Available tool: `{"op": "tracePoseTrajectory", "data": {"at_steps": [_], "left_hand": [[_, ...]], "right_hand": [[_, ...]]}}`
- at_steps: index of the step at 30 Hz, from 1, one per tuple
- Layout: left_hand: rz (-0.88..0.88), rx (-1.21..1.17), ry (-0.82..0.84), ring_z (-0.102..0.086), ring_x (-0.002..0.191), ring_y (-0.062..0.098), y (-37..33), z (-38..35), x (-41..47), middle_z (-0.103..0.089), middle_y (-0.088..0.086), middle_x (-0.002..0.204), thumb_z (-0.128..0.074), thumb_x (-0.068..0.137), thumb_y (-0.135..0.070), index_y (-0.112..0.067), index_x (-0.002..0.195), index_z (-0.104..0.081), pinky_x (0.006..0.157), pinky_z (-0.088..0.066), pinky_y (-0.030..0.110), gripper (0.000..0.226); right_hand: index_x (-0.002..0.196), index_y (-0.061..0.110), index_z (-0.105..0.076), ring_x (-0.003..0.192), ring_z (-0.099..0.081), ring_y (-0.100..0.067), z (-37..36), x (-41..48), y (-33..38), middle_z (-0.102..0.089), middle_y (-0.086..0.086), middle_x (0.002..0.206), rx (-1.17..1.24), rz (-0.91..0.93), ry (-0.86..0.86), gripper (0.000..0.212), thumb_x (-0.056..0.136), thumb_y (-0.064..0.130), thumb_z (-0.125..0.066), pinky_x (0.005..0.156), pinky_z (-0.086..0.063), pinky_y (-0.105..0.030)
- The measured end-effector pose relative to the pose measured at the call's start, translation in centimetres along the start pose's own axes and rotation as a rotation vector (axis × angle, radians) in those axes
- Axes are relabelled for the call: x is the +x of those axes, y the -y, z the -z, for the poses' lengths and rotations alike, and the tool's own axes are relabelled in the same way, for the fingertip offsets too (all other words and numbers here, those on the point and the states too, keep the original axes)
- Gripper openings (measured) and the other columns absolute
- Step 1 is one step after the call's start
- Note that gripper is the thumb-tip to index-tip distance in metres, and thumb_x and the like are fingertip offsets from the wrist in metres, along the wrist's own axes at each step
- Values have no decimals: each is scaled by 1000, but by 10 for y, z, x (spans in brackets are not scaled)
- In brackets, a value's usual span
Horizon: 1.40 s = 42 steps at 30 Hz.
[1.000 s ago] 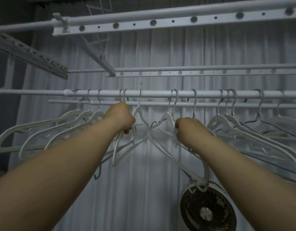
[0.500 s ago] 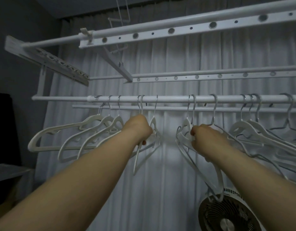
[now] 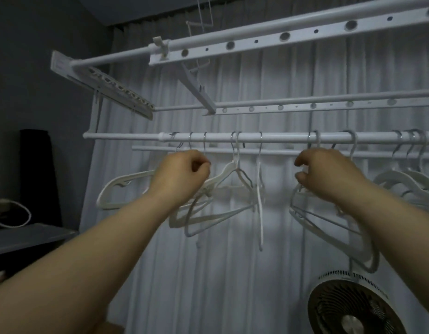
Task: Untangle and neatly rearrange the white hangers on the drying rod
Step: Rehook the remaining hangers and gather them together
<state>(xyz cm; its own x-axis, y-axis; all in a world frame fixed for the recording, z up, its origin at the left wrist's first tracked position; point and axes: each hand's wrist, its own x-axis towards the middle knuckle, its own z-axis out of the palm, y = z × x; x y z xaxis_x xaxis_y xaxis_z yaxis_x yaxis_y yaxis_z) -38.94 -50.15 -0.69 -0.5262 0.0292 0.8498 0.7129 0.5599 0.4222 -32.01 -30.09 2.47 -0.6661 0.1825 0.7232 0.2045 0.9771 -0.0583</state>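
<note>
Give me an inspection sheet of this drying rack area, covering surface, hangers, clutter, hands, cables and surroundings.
Surface: drying rod, horizontal, carrying the hooks.
Job's things: white hangers bunched in groups along the rod, several overlapping; one thin hanger hangs edge-on.
Clutter: nothing seen on the rod besides hangers.
Hands: left hand closed at the left bunch; right hand fingers curled at the middle bunch.
Cables: white cable looped on the left shelf.
Surroundings: white curtain; fan lower right.

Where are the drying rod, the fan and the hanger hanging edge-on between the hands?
drying rod (image 3: 281,137), head view, bare stretch between hooks.
fan (image 3: 348,309), head view, front grille.
edge-on hanger (image 3: 260,206), head view, its thin white body below the hook.
</note>
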Motion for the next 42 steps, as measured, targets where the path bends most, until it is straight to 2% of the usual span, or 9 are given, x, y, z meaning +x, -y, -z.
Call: {"op": "tracePoseTrajectory", "data": {"at_steps": [7,13,19,22,27,31,35,38,42], "left_hand": [[89,142,-212,-60,106,28,91,48,14,-70,6,109,-51,90,-21,-14,105,-68,79,-43,31,24],[200,102,-50,-55,117,28,177,78,39,-61,9,127,-50,92,-29,-8,121,-60,92,-42,33,37],[288,-156,226,-55,89,23,224,84,47,-58,14,91,-49,93,-33,-9,83,-57,71,-37,27,27],[341,-397,363,-57,86,21,235,80,48,-62,8,92,-49,93,-31,-6,94,-64,81,-38,25,29],[286,-576,476,-57,81,12,230,70,41,-63,-2,82,-44,94,-34,-10,94,-67,67,-41,17,33],[287,-720,535,-59,94,13,226,65,39,-65,-8,86,-43,92,-40,-21,80,-65,92,-37,27,31],[213,-783,573,-59,86,6,220,57,36,-65,-12,80,-50,92,-26,-20,84,-66,67,-45,7,19],[219,-868,573,-63,63,-7,217,54,36,-68,-16,61,-50,92,-22,-22,71,-65,51,-43,-4,26],[201,-849,581,-60,75,-1,214,49,37,-67,-11,76,-54,89,-28,-25,73,-66,64,-45,6,20]], "right_hand": [[122,15,-58,114,-56,-27,5,-1,67,-60,-6,128,99,-1,-24,33,90,20,-53,92,-45,-32],[116,15,-63,114,-56,-25,-2,4,148,-63,-8,122,123,21,-48,28,90,18,-53,90,-42,-29],[115,16,-64,112,-58,-25,-23,12,226,-64,-7,121,149,28,-47,27,90,18,-52,91,-43,-28],[116,16,-62,115,-56,-24,-38,16,256,-62,-5,124,140,23,1,28,89,20,-53,91,-43,-27],[114,13,-60,115,-56,-30,-70,23,286,-63,-11,122,117,-16,72,28,90,21,-50,96,-42,-33],[118,11,-58,110,-58,-30,-90,23,285,-62,-12,119,167,-99,128,33,94,29,-44,93,-46,-36],[115,6,-60,112,-56,-33,-104,31,282,-64,-15,119,260,-196,164,49,97,39,-30,103,-39,-45],[109,5,-62,111,-56,-31,-106,36,283,-66,-14,110,295,-249,117,56,97,44,-25,107,-34,-45],[97,8,-64,102,-57,-29,-102,40,283,-55,-3,75,315,-290,153,42,93,41,-38,107,-34,-44]]}}
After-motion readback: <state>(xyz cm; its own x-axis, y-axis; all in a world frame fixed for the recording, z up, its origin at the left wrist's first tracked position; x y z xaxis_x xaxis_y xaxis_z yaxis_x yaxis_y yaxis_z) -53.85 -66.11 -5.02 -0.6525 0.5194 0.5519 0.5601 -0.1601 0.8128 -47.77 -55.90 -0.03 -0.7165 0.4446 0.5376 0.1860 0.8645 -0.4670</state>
